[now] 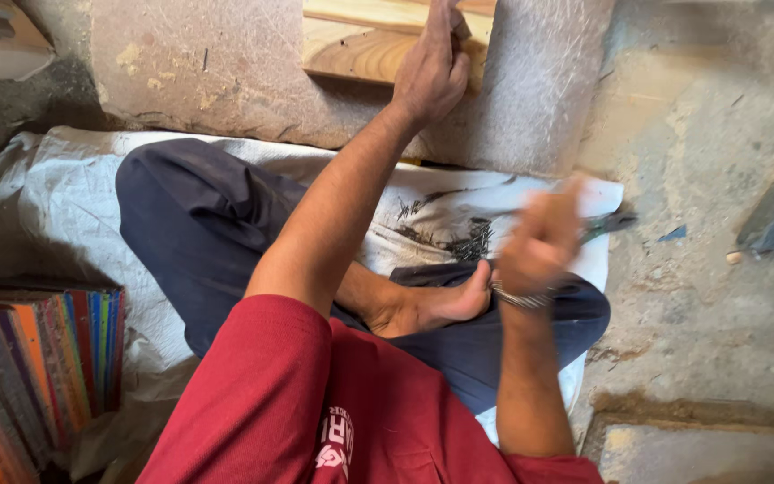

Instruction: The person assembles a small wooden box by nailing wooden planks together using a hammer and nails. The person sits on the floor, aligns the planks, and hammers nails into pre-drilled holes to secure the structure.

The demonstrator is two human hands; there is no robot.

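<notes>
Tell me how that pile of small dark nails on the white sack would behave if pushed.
The nails lie loose, so they would probably scatter rather than slide together. Thin and round, some may roll. The white sack looks wrinkled and soft, likely snagging them.

Pale wood plank (360, 45) at the top edge of the work board (226, 81), grain showing clean, matt and unfinished. The board itself looks like rough fibreboard, brown and grey, scratched all over with fine pale marks. Under the person lies a white woven sack cloth (55, 197), crumpled and dull, smudged dark near its right edge where a heap of small dark metal nails (469, 240) sits. A bright metal bangle (520, 298) glints on the wrist. Concrete floor (709, 296), dusty and coarse. Glossy coloured strips (55, 358) are stacked at the left.
</notes>
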